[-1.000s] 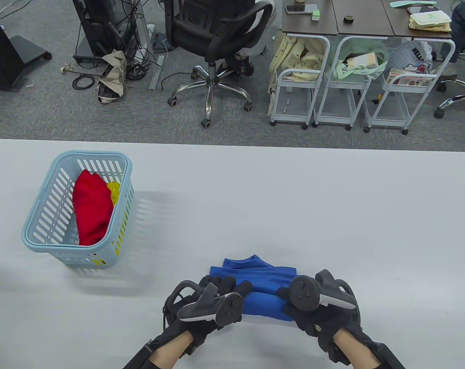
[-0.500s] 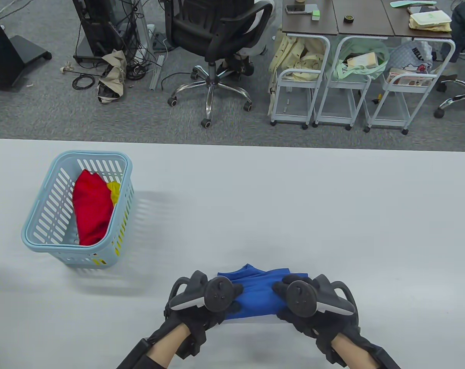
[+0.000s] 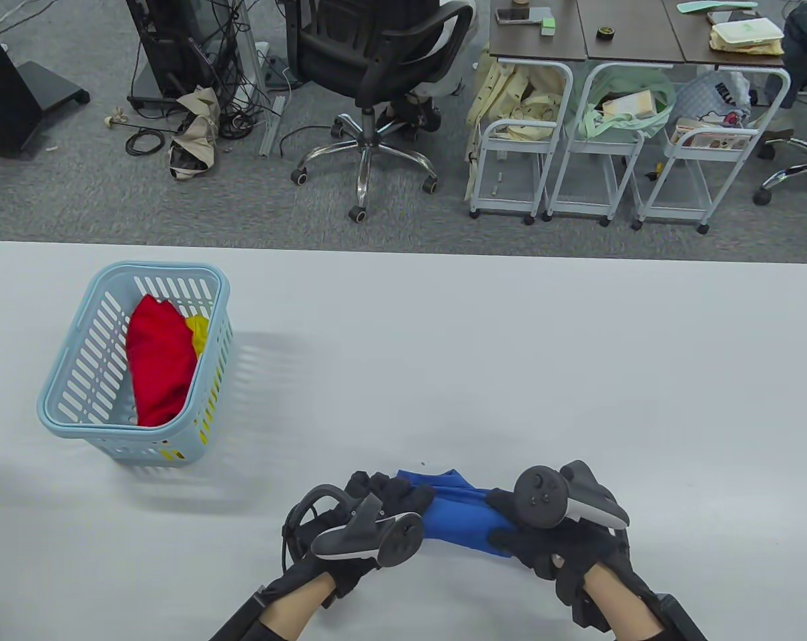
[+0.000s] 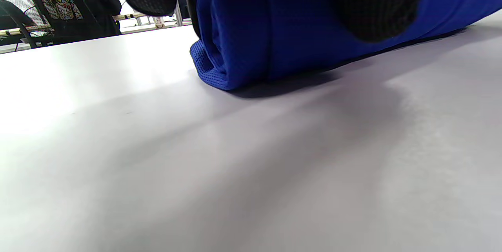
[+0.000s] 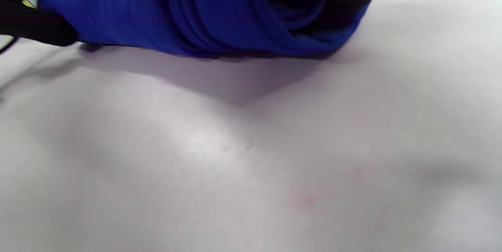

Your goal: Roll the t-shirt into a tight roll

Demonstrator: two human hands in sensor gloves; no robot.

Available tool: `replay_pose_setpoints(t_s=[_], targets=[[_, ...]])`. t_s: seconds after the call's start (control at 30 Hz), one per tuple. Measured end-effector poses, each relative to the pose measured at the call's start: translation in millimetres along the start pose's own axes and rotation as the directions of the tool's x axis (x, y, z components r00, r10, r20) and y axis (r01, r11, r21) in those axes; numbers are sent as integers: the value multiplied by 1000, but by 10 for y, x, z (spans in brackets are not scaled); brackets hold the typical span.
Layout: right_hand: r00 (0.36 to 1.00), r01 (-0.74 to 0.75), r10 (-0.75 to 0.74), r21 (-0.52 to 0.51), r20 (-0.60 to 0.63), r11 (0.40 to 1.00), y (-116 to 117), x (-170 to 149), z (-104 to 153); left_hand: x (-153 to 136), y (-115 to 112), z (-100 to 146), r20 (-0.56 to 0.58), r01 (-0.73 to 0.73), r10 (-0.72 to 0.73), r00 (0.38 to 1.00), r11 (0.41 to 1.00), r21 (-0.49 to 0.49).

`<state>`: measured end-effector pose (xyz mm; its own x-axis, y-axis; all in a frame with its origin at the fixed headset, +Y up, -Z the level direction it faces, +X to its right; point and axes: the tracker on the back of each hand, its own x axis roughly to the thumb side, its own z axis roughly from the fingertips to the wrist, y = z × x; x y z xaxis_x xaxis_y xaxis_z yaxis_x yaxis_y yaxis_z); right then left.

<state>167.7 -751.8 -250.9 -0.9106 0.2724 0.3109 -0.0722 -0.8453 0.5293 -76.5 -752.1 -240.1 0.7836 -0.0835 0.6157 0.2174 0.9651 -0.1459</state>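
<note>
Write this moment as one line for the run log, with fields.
step: rolling | blue t-shirt: nearly all rolled, on white table | left hand: grips left end | right hand: grips right end | basket: untouched

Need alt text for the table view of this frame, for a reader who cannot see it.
Two gloved hands, left hand and right hand, grip the ends of a rolled blue t-shirt on a white table. A light blue basket holding red cloth sits far left.

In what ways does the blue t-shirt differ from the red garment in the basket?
The blue t-shirt lies on the white table, while the red garment sits inside the light blue basket. The blue t-shirt is rolled, held at its ends by the left hand and right hand; nothing touches the red garment. Both are plain-coloured cloth.
</note>
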Motion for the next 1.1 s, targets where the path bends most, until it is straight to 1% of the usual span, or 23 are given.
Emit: replay_pose_setpoints(t_s=[0.07,0.1,0.13,0.17,0.2,0.27,0.37,0.43,0.5,0.53,0.57,0.6,0.67,0.73,0.77,0.83,0.9,0.97,1.0,1.03,1.07,1.1], targets=[[996,-75,72,-38,-56,996,-8,16,15,-43,13,-7,-3,-103,103,995,995,4],[992,-105,98,-77,-84,991,-22,30,32,-81,17,-9,1,-162,162,987,987,-2],[989,-128,118,-118,-87,985,-42,55,44,-123,10,-6,-1,-243,243,970,970,-14],[988,-145,136,-135,-74,980,-55,82,51,-153,3,-3,-5,-303,303,953,953,-22],[987,-159,156,-143,-30,977,-57,122,50,-196,-6,1,-9,-373,373,928,927,-43],[984,-175,179,-145,10,974,-12,184,28,-251,-19,5,-24,-431,430,903,900,-62],[956,-295,292,-95,-42,951,74,234,-59,-361,-44,11,-44,-514,512,858,855,-69],[967,-255,254,-87,-25,963,37,235,-77,-384,-47,27,-55,-541,539,841,840,-47],[981,-194,195,-78,8,978,11,229,-68,-346,-10,67,-60,-458,456,888,889,-8],[987,-154,157,-70,30,985,5,215,-54,-309,20,89,-52,-366,366,929,931,18],[992,-116,119,-60,47,991,4,198,-45,-278,43,103,-40,-303,305,952,952,32],[996,-64,67,-47,66,997,4,170,-37,-236,61,112,-32,-259,260,965,965,41],[996,9,-8,-14,87,1000,8,114,-43,-156,59,102,1,-236,236,972,971,32],[997,30,-29,-13,74,999,2,74,-48,-107,11,57,6,-171,171,985,985,1],[998,26,-25,-24,59,999,-3,68,-44,-95,-39,19,-9,-111,111,994,993,-29],[1000,-20,22,-68,20,997,-22,98,-19,-96,-122,-41,-21,-66,65,998,995,-74],[993,-117,115,-135,-23,984,-57,169,28,-111,-144,-64,-25,-120,118,993,990,-79],[976,-218,219,-196,-18,956,-78,280,69,-109,-138,-72,-29,-131,129,991,988,-85],[970,-236,241,-200,3,951,-65,318,66,-101,-142,-71,-27,-117,115,993,990,-84],[967,-244,254,-182,33,953,-23,359,36,-92,-148,-73,-28,-104,101,994,991,-86],[967,-245,253,-151,41,958,21,378,-3,-86,-152,-74,-28,-100,98,995,991,-89],[966,-250,255,-84,45,965,117,390,-84,-85,-153,-75,-29,-97,95,995,991,-90]])
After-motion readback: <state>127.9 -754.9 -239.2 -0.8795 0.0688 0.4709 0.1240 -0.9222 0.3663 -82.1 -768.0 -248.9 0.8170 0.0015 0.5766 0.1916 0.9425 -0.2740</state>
